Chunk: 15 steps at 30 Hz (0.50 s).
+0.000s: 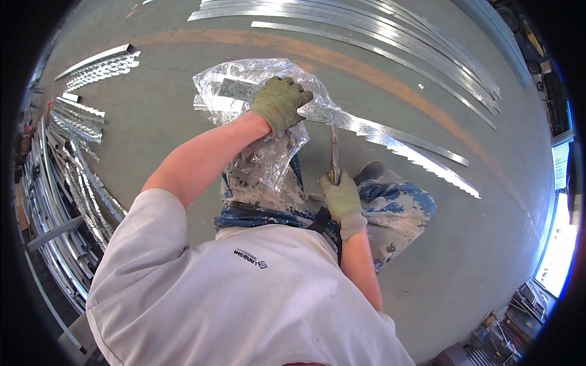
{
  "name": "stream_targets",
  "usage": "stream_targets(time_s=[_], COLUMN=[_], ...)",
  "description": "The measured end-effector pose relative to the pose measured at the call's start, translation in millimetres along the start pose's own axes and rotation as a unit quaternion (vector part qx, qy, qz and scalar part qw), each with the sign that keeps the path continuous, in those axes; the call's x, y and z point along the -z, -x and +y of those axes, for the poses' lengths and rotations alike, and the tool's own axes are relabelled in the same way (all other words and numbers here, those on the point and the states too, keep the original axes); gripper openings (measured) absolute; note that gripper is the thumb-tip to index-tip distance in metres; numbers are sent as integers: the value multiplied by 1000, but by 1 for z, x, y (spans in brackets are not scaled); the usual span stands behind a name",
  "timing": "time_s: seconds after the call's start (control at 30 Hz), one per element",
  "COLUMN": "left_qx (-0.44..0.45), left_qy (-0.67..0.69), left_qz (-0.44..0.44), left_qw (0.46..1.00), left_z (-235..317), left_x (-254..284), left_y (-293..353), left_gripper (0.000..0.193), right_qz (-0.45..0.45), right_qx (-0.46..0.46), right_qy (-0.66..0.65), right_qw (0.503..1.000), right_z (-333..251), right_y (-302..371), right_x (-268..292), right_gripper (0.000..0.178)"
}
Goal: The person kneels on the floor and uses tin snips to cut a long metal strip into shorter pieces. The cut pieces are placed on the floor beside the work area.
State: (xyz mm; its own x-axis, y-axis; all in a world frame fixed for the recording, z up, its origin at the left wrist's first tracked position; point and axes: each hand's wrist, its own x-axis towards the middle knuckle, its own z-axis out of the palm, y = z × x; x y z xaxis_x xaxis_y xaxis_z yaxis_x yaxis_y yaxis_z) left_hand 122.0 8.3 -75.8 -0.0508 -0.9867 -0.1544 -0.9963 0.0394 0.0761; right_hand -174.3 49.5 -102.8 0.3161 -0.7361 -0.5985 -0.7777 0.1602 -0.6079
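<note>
My left hand (282,104), in a green work glove, is closed over a long galvanized metal strip (348,120) above my knee. Crumpled clear plastic film (274,165) lies around the strip's left part and hangs over my leg. My right hand (342,196), gloved the same way, is wrapped round a slim tool (335,149) with some yellow near the grip. Its narrow end points away from me, close to the strip's near edge; its exact kind is unclear. Just below the strip, a shiny metal piece with a stepped edge (427,163) reaches out to the right.
Several long metal strips (366,39) lie on the floor (165,91) at the far side. Shorter perforated metal pieces (101,70) are at the far left. A large heap of metal profiles (58,207) runs along the left. Assorted tools and metal parts (506,329) crowd the lower right.
</note>
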Motion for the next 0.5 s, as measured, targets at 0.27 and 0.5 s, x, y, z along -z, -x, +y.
stream_targets(time_s=[0.27, 0.5], left_qx=[2, -2], left_qy=[-2, 10], left_qz=[-2, -9], left_qw=[1000, 1000], left_z=[-2, -1], left_x=[-6, -7], left_y=[-2, -3], left_gripper=[57, 57], right_qz=[120, 184], right_qx=[14, 10], right_qy=[245, 320], right_qw=[962, 929], right_z=[-4, -14], right_y=[-5, 4], right_x=[-23, -24], right_gripper=[80, 86])
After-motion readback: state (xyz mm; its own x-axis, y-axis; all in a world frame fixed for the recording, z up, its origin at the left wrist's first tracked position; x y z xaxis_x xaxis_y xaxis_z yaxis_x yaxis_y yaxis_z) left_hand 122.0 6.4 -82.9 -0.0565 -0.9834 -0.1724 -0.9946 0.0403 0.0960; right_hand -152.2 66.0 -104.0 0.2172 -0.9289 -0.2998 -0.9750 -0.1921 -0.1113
